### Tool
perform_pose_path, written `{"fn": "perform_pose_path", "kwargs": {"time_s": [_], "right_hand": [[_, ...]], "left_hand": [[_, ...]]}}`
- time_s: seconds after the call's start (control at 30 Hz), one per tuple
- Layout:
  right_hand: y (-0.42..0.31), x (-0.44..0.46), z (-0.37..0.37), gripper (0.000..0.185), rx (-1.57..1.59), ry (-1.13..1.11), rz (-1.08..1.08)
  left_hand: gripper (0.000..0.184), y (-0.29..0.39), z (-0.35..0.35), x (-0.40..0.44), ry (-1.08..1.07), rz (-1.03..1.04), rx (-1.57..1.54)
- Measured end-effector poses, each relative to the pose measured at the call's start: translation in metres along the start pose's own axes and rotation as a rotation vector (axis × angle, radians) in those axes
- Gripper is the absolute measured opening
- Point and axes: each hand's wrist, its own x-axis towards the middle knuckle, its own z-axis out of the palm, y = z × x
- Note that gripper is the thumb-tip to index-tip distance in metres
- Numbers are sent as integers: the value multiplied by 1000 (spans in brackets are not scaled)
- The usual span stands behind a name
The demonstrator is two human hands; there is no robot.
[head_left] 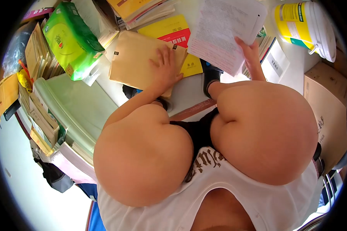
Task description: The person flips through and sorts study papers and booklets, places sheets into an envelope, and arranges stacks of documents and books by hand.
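Note:
My left hand (166,67) lies flat with its fingers spread on a tan paper booklet (133,57) on the floor. Beneath the booklet's right side, a yellow and red book (162,30) with Chinese print sticks out. My right hand (250,54) grips the right edge of some printed sheets (221,34), thumb on top and the other fingers mostly hidden. These sheets are covered in small text, tilted, and overlap the yellow book's right edge in view. Between my hands, part of a dark shoe (212,75) shows.
A green soft pack (71,40) and a pale green plastic bin (79,98) stand at the left, near stacked books (44,111). More books (138,9) lie at the top. At the right are a yellow and white bucket (306,27) and a cardboard box (327,111).

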Motion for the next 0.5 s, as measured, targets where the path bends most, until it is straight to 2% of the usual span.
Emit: {"fn": "perform_pose_path", "kwargs": {"time_s": [0.17, 0.23, 0.27, 0.33, 0.37, 0.43, 0.5], "right_hand": [[-6, 0, 3, 40, 15, 23, 42], [-9, -1, 2, 40, 40, 19, 52], [-11, -1, 0, 40, 66, 15, 58], [-19, -2, -1, 40, 34, 30, 75], [-21, -2, -1, 40, 4, 41, 95], [-17, 1, -8, 39, 57, 2, 62], [-14, 1, -15, 37, 113, -39, 32]], "left_hand": [[116, -1, 12, 6, 42, 35, 120], [89, 0, 15, 7, 58, 45, 362], [89, -2, 19, 8, 61, 49, 360], [79, -12, 15, 3, 78, 105, 132], [79, -18, 12, 3, 78, 107, 132], [55, -23, -17, 2, 76, 215, -14], [57, -34, -12, -5, 142, 148, -127]]}}
